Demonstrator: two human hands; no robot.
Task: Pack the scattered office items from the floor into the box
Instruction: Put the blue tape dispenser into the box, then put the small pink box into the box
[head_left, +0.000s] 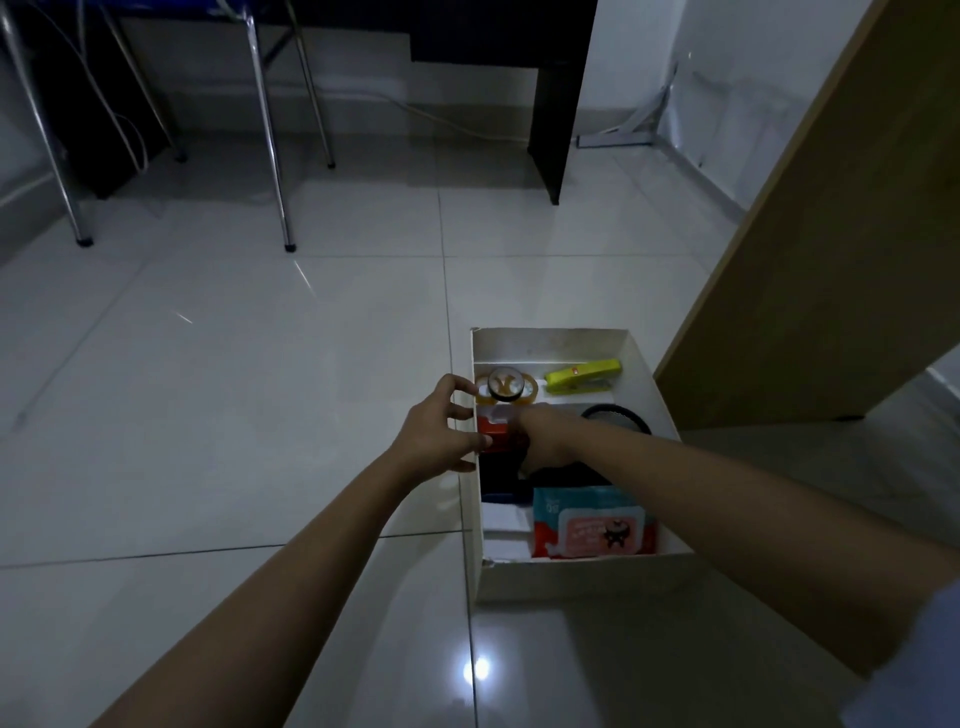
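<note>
A white cardboard box (571, 577) stands open on the tiled floor. Inside lie a yellow-green stapler (582, 376), clear tape rolls (530, 387) with a round black-rimmed item (505, 384) on them, a black ring (618, 415), a dark object (501, 475) and a teal-and-pink wipes pack (592, 522). My right hand (545, 439) reaches down into the box and grips a red-and-white item (496, 428). My left hand (441, 426) hovers at the box's left wall, fingers spread, touching the rim beside the red item.
A tan wooden panel (810, 260) leans just right of the box. Chrome chair legs (270, 135) and a black desk leg (558, 119) stand farther back, with cables along the wall. Glossy tiles (234, 364) stretch left of the box.
</note>
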